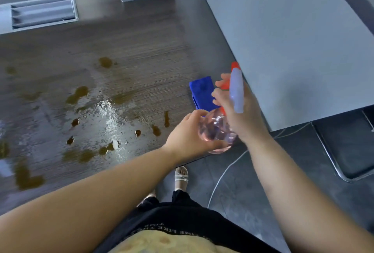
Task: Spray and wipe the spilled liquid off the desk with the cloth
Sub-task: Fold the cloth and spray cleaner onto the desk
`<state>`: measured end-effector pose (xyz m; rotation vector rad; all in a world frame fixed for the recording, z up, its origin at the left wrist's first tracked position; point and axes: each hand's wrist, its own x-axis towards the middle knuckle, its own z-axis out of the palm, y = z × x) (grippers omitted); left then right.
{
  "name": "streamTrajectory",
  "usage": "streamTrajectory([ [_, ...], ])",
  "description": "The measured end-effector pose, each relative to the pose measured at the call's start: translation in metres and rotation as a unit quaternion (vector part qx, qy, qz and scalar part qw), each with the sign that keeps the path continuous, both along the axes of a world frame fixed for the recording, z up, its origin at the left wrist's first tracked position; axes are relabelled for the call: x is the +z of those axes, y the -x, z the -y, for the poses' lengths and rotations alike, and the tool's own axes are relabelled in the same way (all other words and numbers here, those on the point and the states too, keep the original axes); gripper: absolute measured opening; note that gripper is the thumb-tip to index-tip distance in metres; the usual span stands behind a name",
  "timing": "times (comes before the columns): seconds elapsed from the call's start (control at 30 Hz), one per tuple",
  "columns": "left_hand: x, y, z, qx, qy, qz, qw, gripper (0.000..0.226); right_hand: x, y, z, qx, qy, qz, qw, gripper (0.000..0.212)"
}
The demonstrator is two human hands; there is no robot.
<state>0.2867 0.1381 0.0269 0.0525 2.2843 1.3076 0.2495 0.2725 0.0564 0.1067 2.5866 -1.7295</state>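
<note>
Brown liquid lies in several puddles and drops [79, 92] across the dark wood-grain desk [141, 50], with a wet glistening patch [105, 109] among them. A folded blue cloth [202, 92] rests on the desk near its right edge. Over the desk's front right corner I hold a clear pink spray bottle [216, 129] with a pale head and an orange trigger. My left hand [188, 137] cups the bottle's round body. My right hand [236, 111] wraps the neck and head, fingers at the trigger. The nozzle points away, toward the partition.
A grey partition panel [283, 40] stands along the desk's right side. A grey cable tray opening [42, 13] sits at the desk's far left. On the floor below lie a white cable [220, 178] and a chair base [344, 151]. My sandalled foot [181, 178] stands by the desk edge.
</note>
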Motion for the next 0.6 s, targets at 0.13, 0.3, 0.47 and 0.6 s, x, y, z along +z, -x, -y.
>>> streamTrajectory([
  [0.13, -0.007, 0.011, 0.021, -0.180, 0.145, -0.067, 0.971, 0.087, -0.002, 0.011, -0.036, 0.026, 0.135, 0.158, 0.978, 0.038],
  [0.3, -0.036, 0.019, 0.016, -0.254, 0.277, -0.112, 0.920, 0.080, -0.026, 0.005, -0.043, 0.066, 0.097, 0.288, 0.950, 0.039],
  [0.47, -0.047, 0.018, 0.012, -0.266, 0.328, -0.106, 0.900, 0.083, -0.043, -0.004, -0.040, 0.050, 0.073, 0.331, 0.939, 0.041],
  [0.6, -0.055, 0.012, 0.011, -0.277, 0.361, -0.116, 0.883, 0.086, -0.055, -0.006, -0.037, 0.064, 0.012, 0.344, 0.937, 0.050],
])
